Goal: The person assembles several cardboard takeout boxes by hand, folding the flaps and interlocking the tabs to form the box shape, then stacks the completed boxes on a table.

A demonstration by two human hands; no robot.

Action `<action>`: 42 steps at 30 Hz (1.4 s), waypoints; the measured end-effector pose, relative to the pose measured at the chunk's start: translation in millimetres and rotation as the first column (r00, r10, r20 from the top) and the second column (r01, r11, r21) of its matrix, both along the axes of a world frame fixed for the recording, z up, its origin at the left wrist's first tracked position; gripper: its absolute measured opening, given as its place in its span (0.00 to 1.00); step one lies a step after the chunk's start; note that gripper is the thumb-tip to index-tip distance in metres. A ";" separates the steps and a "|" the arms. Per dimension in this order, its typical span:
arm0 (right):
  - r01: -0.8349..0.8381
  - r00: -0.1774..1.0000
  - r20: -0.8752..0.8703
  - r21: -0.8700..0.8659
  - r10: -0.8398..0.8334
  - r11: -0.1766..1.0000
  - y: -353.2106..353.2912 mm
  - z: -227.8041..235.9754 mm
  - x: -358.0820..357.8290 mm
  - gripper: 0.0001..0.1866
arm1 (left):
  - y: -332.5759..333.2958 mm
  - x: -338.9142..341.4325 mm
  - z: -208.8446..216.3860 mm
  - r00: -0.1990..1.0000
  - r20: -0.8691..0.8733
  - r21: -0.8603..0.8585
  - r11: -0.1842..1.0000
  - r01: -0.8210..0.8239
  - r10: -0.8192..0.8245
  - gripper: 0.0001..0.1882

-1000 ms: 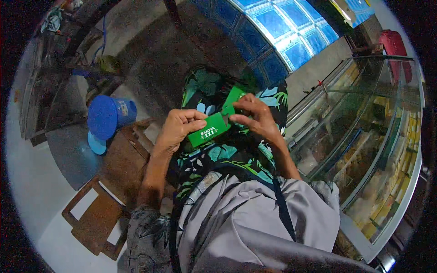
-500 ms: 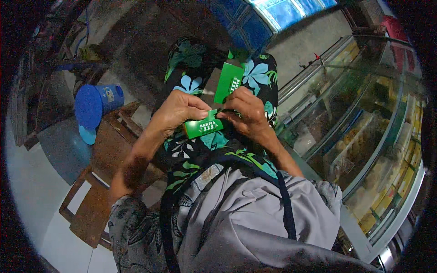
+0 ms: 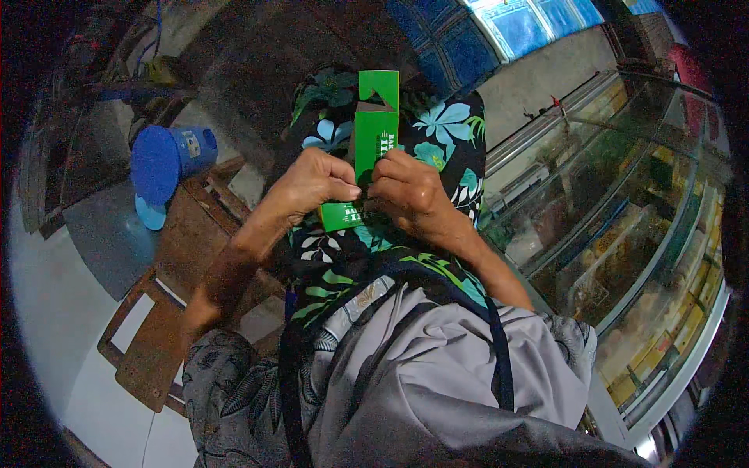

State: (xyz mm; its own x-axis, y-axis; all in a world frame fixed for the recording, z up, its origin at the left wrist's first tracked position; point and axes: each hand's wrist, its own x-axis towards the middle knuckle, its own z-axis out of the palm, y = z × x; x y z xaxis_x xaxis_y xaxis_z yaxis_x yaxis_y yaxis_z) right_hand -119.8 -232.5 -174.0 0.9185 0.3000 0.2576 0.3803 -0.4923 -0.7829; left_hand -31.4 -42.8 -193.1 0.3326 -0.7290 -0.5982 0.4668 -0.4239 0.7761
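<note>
A green cardboard box [image 3: 377, 134] with white print, partly folded, is held above my lap. Its long part points away from me and ends in a raised flap, while a lower green panel hangs toward me. My left hand [image 3: 318, 186] pinches the box's left edge between thumb and fingers. Close beside it, my right hand [image 3: 409, 187] grips the right side near the same fold, fingers curled inward. Both hands nearly meet and hide the fold between them. Beneath lies the black apron [image 3: 441, 125] with blue and green flowers, spread over my knees.
On the right stands a glass display case [image 3: 593, 234] with goods inside. A blue lidded bucket [image 3: 175, 160] is at the left, near a brown wooden chair [image 3: 168, 335]. A blue tiled structure [image 3: 499, 35] stands ahead at the upper right.
The long part of the box has swung left and now stands more upright in view. My right hand has moved closer to the left, covering more of the near panel.
</note>
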 end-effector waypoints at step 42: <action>-0.125 0.990 0.056 -0.056 0.128 0.991 0.3 -20.1 5.6 0.08 | 17.0 -2.8 5.0 0.917 -0.354 -0.011 0.980 -0.200 0.184 0.17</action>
State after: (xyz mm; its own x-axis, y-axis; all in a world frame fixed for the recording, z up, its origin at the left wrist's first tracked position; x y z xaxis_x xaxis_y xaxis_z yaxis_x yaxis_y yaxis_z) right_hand -114.2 -232.2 -194.2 0.8558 0.4277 0.2910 0.4871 -0.4769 -0.7316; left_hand -34.2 -25.7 -188.2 0.2451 -0.7013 -0.6695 0.7805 -0.2670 0.5653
